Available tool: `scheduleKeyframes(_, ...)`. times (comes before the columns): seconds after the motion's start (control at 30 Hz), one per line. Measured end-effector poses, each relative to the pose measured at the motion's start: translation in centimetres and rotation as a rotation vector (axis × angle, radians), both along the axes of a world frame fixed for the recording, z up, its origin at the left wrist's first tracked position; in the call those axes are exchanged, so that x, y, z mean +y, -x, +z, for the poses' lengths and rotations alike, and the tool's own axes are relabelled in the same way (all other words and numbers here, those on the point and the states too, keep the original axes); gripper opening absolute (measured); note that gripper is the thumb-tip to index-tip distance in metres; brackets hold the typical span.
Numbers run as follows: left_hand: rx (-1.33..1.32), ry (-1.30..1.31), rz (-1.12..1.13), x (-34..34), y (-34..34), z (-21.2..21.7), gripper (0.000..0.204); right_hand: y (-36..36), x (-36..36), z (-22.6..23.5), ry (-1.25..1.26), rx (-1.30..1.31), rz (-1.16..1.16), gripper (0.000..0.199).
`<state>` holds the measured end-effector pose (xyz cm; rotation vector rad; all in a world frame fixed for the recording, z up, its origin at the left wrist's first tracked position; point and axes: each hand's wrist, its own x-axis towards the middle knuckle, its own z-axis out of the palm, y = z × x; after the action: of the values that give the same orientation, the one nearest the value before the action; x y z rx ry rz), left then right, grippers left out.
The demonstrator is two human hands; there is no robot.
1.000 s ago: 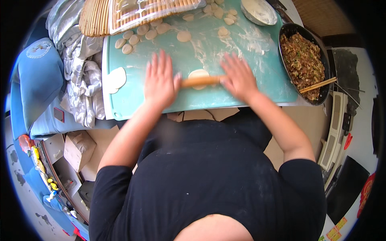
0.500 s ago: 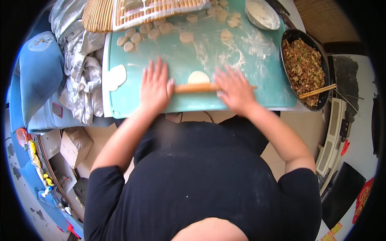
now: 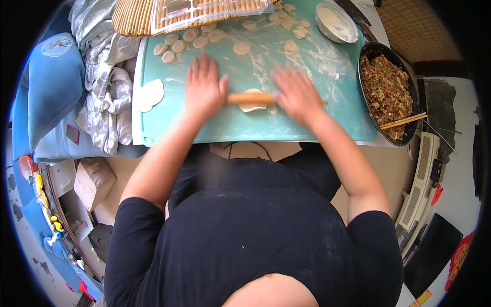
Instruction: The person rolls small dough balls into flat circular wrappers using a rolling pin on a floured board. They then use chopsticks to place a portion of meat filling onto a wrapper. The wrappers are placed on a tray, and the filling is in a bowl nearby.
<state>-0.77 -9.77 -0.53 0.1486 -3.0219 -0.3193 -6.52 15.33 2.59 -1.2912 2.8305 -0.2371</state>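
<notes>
Teal mat [image 3: 307, 123], tan wooden rolling pin [image 3: 250, 97], pale cream dough [image 3: 253, 107], black pan [image 3: 369, 50], blue pillow [image 3: 51, 87].

rolling pin [image 3: 250, 97] lies across dough round [image 3: 252, 106] mid-mat [image 3: 230, 130] | dough pieces [image 3: 180, 45] sit behind | filling pan [image 3: 387, 92] stands right, chopsticks [image 3: 403, 121] on it | flour bowl [image 3: 335, 23] behind-right
</notes>
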Motion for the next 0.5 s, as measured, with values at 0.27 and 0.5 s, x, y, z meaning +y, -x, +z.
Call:
scheduleKeyframes(0.27, 0.094, 0.081, -0.157, 1.2, -5.0, 0.4, 0.053, -4.2, 2.8, -0.6, -0.059, 0.006, 0.025, 0.052)
scheduleKeyframes(0.5, 0.127, 0.033, 0.039, 0.1, 0.8, 0.3, 0.059, 2.3, 1.5, -1.4, -0.066, 0.047, -0.077, 0.052)
